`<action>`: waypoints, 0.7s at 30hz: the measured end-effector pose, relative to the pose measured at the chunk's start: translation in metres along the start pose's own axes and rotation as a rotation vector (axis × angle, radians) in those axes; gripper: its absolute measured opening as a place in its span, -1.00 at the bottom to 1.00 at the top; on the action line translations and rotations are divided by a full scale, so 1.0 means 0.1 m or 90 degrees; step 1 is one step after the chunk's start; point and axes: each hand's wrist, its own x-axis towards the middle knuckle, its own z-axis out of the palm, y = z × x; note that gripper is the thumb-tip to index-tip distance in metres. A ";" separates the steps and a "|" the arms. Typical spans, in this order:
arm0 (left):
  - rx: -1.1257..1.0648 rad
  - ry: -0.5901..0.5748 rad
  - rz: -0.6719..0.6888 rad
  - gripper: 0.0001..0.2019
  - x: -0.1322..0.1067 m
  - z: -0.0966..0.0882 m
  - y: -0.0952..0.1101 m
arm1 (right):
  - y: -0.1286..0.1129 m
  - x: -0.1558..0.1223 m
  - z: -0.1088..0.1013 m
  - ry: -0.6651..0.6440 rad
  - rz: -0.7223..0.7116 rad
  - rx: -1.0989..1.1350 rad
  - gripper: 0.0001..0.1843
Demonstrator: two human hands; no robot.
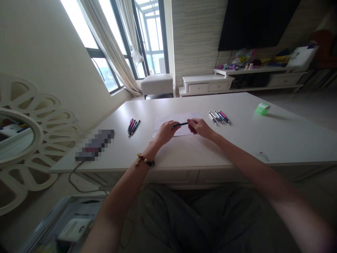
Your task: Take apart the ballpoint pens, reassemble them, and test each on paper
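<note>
A black pen [180, 124] lies across both my hands, above a white sheet of paper [164, 123] on the white table [237, 144]. My left hand [165, 133] closes around the pen's left part, and my right hand [200, 127] pinches its right end. A beaded bracelet [145, 160] circles my left wrist. Left of the paper lies a small group of pens [133, 127] with pink, green and dark barrels. A second group of silver and coloured pens [219, 117] lies to the right. Farther right stands a small green box [262, 109].
A pixelated, unreadable object [94, 144] lies at the table's left side, with a dark cable [79, 186] hanging below that edge. A round mirror [18, 135] is at far left. A white cushioned stool [157, 84] and low white cabinets [207, 84] stand beyond the table.
</note>
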 end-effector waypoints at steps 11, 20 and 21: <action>-0.010 -0.010 -0.009 -0.75 0.01 0.01 -0.01 | 0.00 0.00 0.00 0.001 0.008 -0.009 -0.45; -0.001 -0.015 -0.010 -0.76 0.00 0.00 0.00 | 0.01 0.00 0.01 0.003 -0.005 -0.012 -0.50; -0.001 -0.015 -0.009 -0.76 0.01 0.00 0.00 | 0.01 0.00 0.01 0.004 -0.007 -0.012 -0.50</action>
